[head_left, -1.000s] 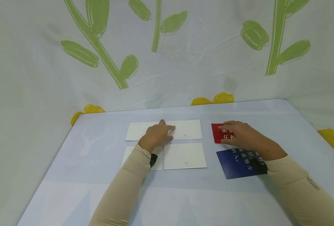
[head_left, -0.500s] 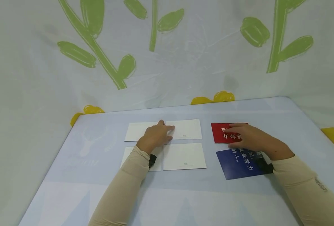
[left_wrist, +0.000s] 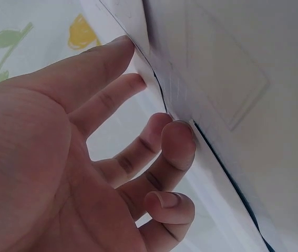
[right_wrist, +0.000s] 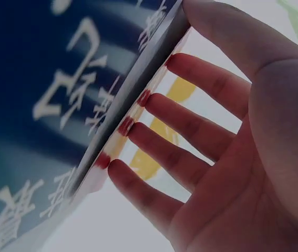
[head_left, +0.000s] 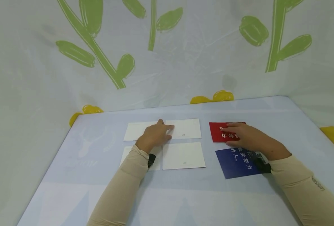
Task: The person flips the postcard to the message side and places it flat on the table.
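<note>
In the head view, white cards lie in two rows on the table. My left hand (head_left: pixel 152 136) rests at the back row, its fingertips touching where the back-left card (head_left: pixel 131 131) meets the back-right card (head_left: pixel 188 128). Its fingers look loosely bent in the left wrist view and pinch nothing. To the right, a red card (head_left: pixel 216 131) with white characters lies under my right hand (head_left: pixel 252 138), which covers its right part. Long, spread fingers (right_wrist: pixel 164 155) of that hand touch the red card's surface in the right wrist view. A blue card (head_left: pixel 230 166) lies nearer, partly below the right wrist.
A front-right white card (head_left: pixel 183 156) lies flat, and a front-left one (head_left: pixel 125 155) is partly hidden by the left forearm. The pale table (head_left: pixel 167 197) meets a leaf-patterned backdrop (head_left: pixel 200 62) at its far edge. Dark wrist cameras sit beneath both wrists.
My right hand has shifted a little to the right over the red card, uncovering more of its characters. My left hand keeps its place, and the cards lie as before.
</note>
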Demonstrator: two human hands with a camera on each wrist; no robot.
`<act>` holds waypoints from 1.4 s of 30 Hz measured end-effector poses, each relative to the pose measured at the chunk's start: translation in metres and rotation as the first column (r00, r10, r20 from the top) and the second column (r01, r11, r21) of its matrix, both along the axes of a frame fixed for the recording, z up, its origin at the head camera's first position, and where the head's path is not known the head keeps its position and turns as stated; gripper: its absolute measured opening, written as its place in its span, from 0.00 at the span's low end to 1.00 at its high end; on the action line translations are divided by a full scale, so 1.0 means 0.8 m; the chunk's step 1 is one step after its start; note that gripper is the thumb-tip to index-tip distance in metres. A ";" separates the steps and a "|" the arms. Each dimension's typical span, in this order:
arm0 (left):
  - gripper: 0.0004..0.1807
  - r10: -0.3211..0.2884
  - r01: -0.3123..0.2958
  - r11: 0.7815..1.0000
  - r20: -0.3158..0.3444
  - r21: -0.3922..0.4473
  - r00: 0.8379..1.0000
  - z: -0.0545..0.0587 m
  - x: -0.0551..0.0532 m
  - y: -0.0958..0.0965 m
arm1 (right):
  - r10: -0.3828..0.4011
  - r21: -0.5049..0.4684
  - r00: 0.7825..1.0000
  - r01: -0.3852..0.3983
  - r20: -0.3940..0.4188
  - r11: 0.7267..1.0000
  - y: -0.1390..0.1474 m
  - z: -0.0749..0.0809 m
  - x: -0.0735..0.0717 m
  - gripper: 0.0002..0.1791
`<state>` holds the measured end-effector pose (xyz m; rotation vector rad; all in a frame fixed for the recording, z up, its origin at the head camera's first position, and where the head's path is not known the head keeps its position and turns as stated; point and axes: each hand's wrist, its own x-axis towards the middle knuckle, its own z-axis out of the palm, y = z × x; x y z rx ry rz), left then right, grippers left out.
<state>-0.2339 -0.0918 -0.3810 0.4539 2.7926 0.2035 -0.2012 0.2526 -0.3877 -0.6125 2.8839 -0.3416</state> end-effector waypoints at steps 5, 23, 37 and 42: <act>0.30 0.008 -0.008 1.000 0.012 0.009 1.000 -0.001 0.000 0.001 | 0.012 -0.001 1.000 -0.012 0.012 1.000 -0.004 -0.002 0.002 0.36; 0.30 0.003 -0.004 1.000 0.005 0.017 1.000 0.000 0.002 0.001 | 0.053 0.022 0.998 -0.053 -0.028 0.998 -0.014 0.001 0.006 0.33; 0.30 0.007 -0.005 0.996 -0.030 0.084 1.000 -0.002 -0.002 -0.003 | 0.062 0.036 0.998 -0.061 -0.031 0.998 -0.018 0.002 0.002 0.34; 0.28 -0.053 0.067 0.994 -0.156 0.082 0.986 0.006 0.003 0.009 | 0.061 0.046 0.998 -0.059 -0.033 0.997 -0.016 0.004 0.003 0.34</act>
